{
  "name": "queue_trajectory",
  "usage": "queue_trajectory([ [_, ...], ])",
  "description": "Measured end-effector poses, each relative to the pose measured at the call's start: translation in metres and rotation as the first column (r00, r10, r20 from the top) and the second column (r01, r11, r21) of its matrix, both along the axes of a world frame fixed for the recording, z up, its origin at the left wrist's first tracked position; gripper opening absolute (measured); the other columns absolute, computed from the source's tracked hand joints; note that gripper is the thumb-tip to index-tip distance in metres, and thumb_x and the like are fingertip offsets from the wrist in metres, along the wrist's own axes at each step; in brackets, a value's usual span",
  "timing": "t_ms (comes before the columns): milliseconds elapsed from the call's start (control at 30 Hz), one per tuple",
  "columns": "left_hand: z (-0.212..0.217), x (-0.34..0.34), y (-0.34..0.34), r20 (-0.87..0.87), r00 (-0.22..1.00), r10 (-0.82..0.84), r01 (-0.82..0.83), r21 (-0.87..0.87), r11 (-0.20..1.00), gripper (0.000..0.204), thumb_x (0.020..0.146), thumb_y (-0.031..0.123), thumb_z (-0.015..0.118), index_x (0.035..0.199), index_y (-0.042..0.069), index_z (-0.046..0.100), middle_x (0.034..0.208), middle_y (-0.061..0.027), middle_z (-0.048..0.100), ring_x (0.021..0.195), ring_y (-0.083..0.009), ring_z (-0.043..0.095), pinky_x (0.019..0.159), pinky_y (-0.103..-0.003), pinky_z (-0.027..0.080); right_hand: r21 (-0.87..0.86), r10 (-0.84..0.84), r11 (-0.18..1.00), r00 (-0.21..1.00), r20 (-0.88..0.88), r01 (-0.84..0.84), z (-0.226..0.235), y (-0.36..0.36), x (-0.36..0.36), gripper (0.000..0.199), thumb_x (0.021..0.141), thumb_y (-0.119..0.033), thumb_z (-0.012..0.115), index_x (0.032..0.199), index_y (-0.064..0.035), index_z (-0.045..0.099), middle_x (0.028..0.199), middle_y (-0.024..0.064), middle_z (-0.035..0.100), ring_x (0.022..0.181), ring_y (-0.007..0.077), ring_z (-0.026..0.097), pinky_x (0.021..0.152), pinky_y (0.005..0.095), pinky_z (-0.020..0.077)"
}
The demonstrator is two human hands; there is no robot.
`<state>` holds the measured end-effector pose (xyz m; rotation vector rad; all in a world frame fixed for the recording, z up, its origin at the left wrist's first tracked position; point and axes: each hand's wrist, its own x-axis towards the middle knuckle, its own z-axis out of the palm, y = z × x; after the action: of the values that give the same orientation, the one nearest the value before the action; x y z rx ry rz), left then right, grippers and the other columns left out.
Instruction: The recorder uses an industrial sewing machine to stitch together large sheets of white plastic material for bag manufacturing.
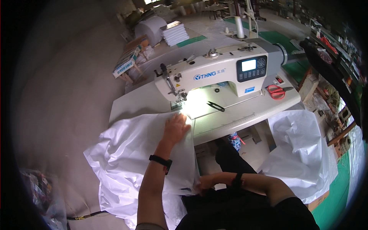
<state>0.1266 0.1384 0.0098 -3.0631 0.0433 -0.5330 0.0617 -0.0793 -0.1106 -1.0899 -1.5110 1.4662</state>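
Observation:
A white sewing machine [214, 71] stands on a pale table, its lamp lighting the needle area. White sheet material [134, 153], fabric or film, spreads over the table's left part and hangs off the front. My left hand [177, 126] lies flat on it, fingertips just in front of the presser foot [180, 100]. Lower down, by my lap, my right hand [204, 183] is closed at the sheet's right edge; its fingertips are partly hidden. Black thread snips [216, 106] lie on the table right of the needle. Red-handled scissors [276, 92] rest at the table's right end.
More white sheet material [297, 153] is heaped to the right of my lap. A thread cone [239, 27] stands behind the machine. Farther back are a stack of white sheets [174, 33] and a large white roll [151, 30]. A plastic bag [42, 195] sits at the lower left.

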Motion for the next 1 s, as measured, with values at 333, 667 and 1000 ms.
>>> queue_trajectory([
  [333,-0.019,-0.002,-0.003,0.224,0.974,0.031,-0.061,0.131,0.99,0.038,0.089,0.034,0.052,0.12,0.011,0.058,0.131,-0.0134,0.049,0.122,-0.0334,0.043,0.096,-0.05,0.033,-0.376,0.252,0.916,0.93,0.267,-0.14,0.013,-0.027,0.024,0.057,0.081,-0.043,0.062,0.12,-0.0022,0.054,0.11,0.0136,0.061,0.097,0.0265,0.059,0.081,0.0392,0.0471],
  [667,-0.044,0.028,-0.02,0.166,0.985,-0.049,0.032,0.106,0.994,0.032,0.087,0.02,0.054,0.112,0.001,0.061,0.123,-0.0226,0.051,0.109,-0.0374,0.049,0.094,-0.047,0.037,-0.216,-0.294,0.945,0.927,-0.231,0.246,0.024,-0.049,0.034,0.033,0.091,-0.026,0.056,0.111,0.0002,0.06,0.097,0.0069,0.066,0.084,0.014,0.06,0.077,0.0284,0.0486],
  [1000,-0.072,0.016,-0.002,0.018,1.0,0.019,-0.013,-0.286,0.958,0.05,0.095,0.029,0.042,0.134,-0.003,0.042,0.139,-0.0195,0.041,0.13,-0.0319,0.036,0.109,-0.04,0.023,0.359,0.28,-0.26,-0.286,0.916,0.896,-0.026,-0.47,0.122,0.09,0.074,-0.049,0.068,0.145,-0.0161,0.023,0.148,0.0197,0.024,0.138,0.0399,0.016,0.105,0.0629,0.0179],
])
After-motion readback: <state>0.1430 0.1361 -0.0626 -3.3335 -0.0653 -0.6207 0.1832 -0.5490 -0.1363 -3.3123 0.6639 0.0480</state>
